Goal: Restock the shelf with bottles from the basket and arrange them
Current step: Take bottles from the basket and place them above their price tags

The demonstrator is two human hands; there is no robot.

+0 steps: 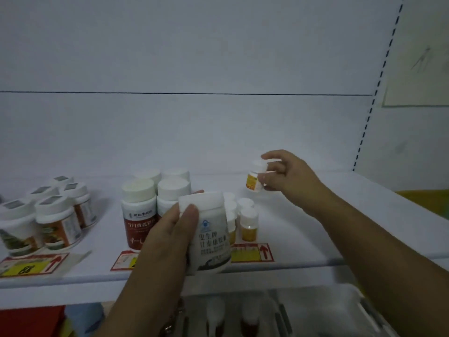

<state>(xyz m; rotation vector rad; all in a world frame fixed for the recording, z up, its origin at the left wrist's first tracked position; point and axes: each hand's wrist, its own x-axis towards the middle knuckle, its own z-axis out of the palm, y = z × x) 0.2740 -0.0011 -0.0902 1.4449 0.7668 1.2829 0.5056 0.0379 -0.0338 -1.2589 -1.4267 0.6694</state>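
Lower the small yellow-labelled bottle [254, 181] straight down onto the shelf [315, 215], beside the cluster of matching small bottles [248, 221], label turned forward like theirs. Right it first: at present tilted, pinched in the air behind and to the right of that cluster, apart from it. Release only with the base flat on the board, then nudge into line without toppling the narrow neighbours. Keep the large white bottle [212, 231] back meanwhile, clear of the red-labelled bottles [137, 215] just behind it, and find it a place afterwards.

With the right hand [288, 175], partly closed: thumb and fingertips pinching the small bottle at cap and shoulder, the other fingers loosely curled. With the left hand [167, 229], closed round the side of the large white bottle, thumb laid across the front below the cap, holding it upright at the shelf's front edge. Below the shelf, too blurred for certainty, probably the basket [320, 310] with a couple more bottles inside.
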